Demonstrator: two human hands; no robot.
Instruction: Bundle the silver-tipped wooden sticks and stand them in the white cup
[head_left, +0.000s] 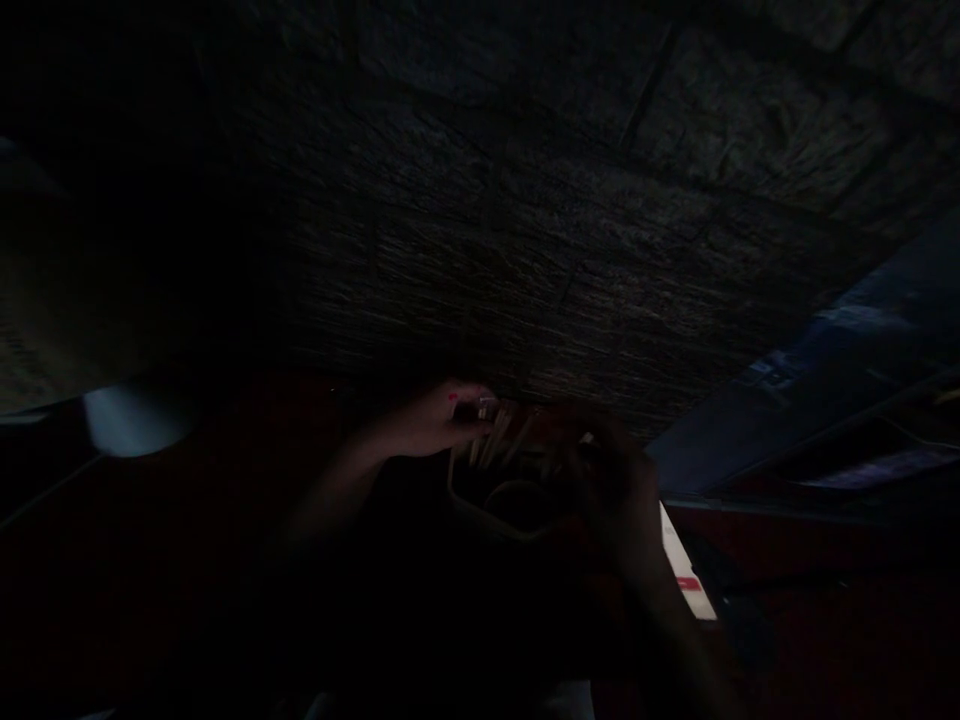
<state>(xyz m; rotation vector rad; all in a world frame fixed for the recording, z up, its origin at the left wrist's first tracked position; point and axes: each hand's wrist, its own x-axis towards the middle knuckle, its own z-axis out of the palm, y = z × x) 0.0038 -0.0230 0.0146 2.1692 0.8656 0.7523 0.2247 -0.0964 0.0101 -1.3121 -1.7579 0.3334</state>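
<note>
The picture is very dark. In the middle lower part stands an open container [491, 522] with a pale rim, and several thin pale sticks [491, 445] stand slanted in it. My left hand [439, 420] is at the container's far left edge. Its thumb and fingers curl together around something small and pale that I cannot make out, close to the sticks. On the container's right side is my right hand [619, 485], deep in shadow with its fingers bent. A small bright spot shows at its fingertips; whether it is a held thing is unclear.
A rough stone-block wall [525, 220] rises just behind the container. A lit screen [688, 570] lies beside my right forearm. A bluish panel [810, 350] slants along the right, and a pale rounded object [139, 420] is at the left. The reddish surface [247, 440] is mostly in shadow.
</note>
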